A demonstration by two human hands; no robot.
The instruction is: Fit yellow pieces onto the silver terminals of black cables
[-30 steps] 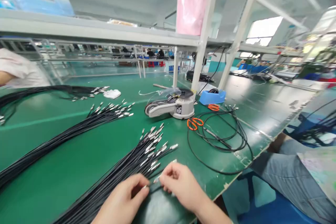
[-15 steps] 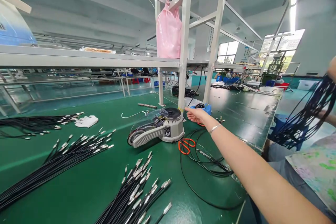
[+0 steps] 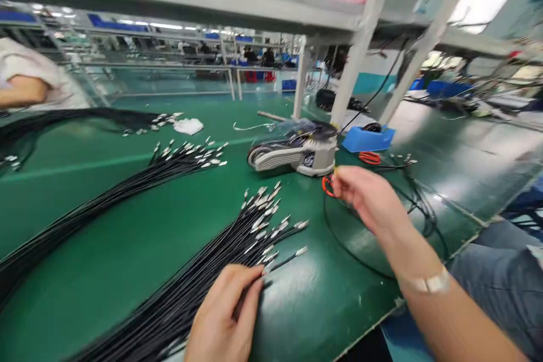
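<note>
My left hand (image 3: 233,311) is closed in a pinch on a black cable (image 3: 288,261) just behind its silver connector end. Beneath and beside it lies a thick bundle of black cables (image 3: 199,260), their metal ends fanned out to the right. My right hand (image 3: 367,195) hangs over the table with thumb and fingers pinched together. A tiny yellow piece (image 3: 336,170) shows at its fingertips, too blurred to tell more. Just left of that hand stands a grey tape dispenser (image 3: 314,158). Orange-handled scissors (image 3: 327,185) lie partly hidden behind the fingers.
Another cable bundle (image 3: 123,192) lies to the left, with a white glove (image 3: 188,126) behind it. A blue box (image 3: 368,139) and more orange handles (image 3: 369,158) sit behind my right hand. White posts (image 3: 360,39) rise at the back. A co-worker's arm (image 3: 23,90) is at far left.
My right hand has drawn back from beside the tape dispenser toward me. My left hand has come into view, pinching a cable. The view has tilted down and swung left.
</note>
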